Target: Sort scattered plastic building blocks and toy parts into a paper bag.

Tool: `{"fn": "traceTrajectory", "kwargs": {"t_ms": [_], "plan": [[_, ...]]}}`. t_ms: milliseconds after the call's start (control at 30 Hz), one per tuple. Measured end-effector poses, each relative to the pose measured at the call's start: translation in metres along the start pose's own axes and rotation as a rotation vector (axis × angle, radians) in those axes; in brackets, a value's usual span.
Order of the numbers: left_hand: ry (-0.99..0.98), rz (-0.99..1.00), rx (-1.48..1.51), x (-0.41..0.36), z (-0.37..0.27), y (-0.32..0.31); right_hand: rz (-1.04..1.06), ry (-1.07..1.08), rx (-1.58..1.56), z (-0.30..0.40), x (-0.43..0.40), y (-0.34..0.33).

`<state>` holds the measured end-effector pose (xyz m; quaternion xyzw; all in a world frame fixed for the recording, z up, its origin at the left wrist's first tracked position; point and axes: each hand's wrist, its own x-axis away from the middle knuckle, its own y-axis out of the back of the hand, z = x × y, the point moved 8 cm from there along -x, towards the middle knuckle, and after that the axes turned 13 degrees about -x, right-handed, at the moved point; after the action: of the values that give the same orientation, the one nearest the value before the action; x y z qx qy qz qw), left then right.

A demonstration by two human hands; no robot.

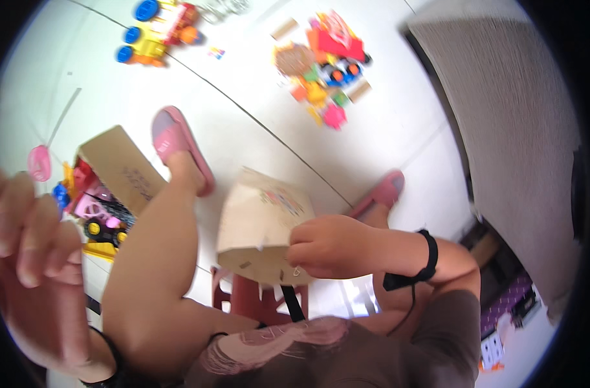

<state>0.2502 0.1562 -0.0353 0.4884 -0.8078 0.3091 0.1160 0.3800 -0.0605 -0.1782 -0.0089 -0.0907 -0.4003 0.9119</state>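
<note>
Between my knees a beige bag with a coloured print on its side tilts with its mouth toward me. A few small pieces show at its opening; I cannot tell what they are. My right hand is closed on the bag's rim at its right side. Close to the camera at the far left, my left hand is raised with its fingers half bent and apart, holding nothing that I can see. Beyond it, partly hidden, stands an open cardboard box of toys, among them a black toy wheel with a yellow hub.
A pile of toys and wooden blocks lies on the white tiled floor ahead. A yellow toy vehicle with blue wheels stands at upper left. A pink toy lies left. Grey furniture borders the right. Beneath me is a red stool.
</note>
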Motion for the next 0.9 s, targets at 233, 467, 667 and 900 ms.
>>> {"fn": "traceTrajectory", "kwargs": {"t_ms": [233,467,667,900], "plan": [[-0.066,-0.003,-0.117,0.005,-0.007,0.003,-0.855,-0.292,0.315,-0.122,0.000,0.169],[-0.038,-0.041,-0.101,-0.002,-0.006,0.013,-1.107,-0.559,0.867,-0.192,-0.013,0.254],[-0.014,0.006,-0.103,-0.006,-0.004,0.014,-0.971,-0.569,0.779,-0.210,-0.017,0.224],[-0.013,0.051,-0.095,-0.004,-0.002,-0.003,-0.921,-0.412,0.671,-0.206,-0.002,0.158]]}}
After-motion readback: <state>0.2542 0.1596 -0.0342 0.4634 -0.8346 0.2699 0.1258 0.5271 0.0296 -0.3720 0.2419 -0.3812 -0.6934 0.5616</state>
